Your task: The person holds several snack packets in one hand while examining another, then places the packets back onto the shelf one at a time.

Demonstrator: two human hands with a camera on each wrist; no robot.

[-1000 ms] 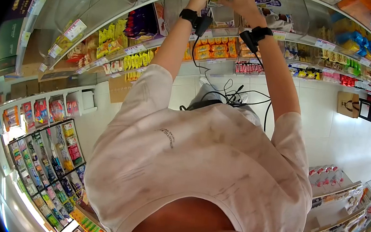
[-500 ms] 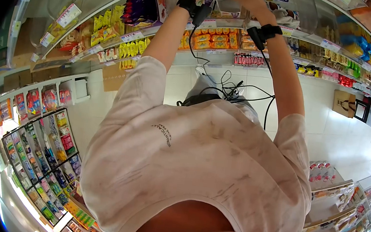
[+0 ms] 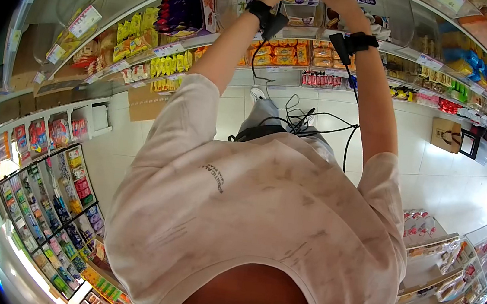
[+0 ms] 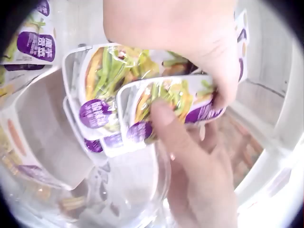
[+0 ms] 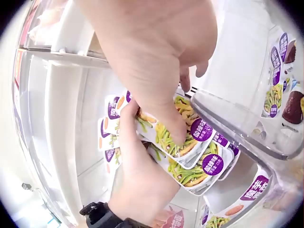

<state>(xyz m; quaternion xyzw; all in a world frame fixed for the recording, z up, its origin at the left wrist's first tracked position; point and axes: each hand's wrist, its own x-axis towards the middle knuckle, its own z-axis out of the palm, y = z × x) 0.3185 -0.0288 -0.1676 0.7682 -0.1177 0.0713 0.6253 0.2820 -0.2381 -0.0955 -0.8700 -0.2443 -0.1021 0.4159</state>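
Both hands hold a fanned bunch of flat snack packets (image 4: pixel 118 80), white with pictures of green vegetables and purple labels. In the left wrist view my left hand (image 4: pixel 190 33) grips the bunch from above. Across the front packet (image 4: pixel 178 102) lies the thumb of my right hand (image 4: pixel 199 175), its fingers behind. The right wrist view shows the right thumb pressed on the top packet (image 5: pixel 166 133), while the left hand (image 5: pixel 142 175) wraps the stack's other end. An open white box (image 4: pixel 57 137) stands close beside the packets.
A clear plastic divider (image 5: pixel 232 123) runs along the right hand's side. More purple-labelled packets (image 5: pixel 275 71) lie beyond it. Orange snack packs (image 3: pixel 280 53) fill the shelf below, and dark purple packs (image 3: pixel 178 13) sit to the left. Black cables (image 3: pixel 305 120) hang near the person's waist.
Both hands have shifted slightly to the right and farther up in the head view, with the packets between them. More of the box below them shows now.
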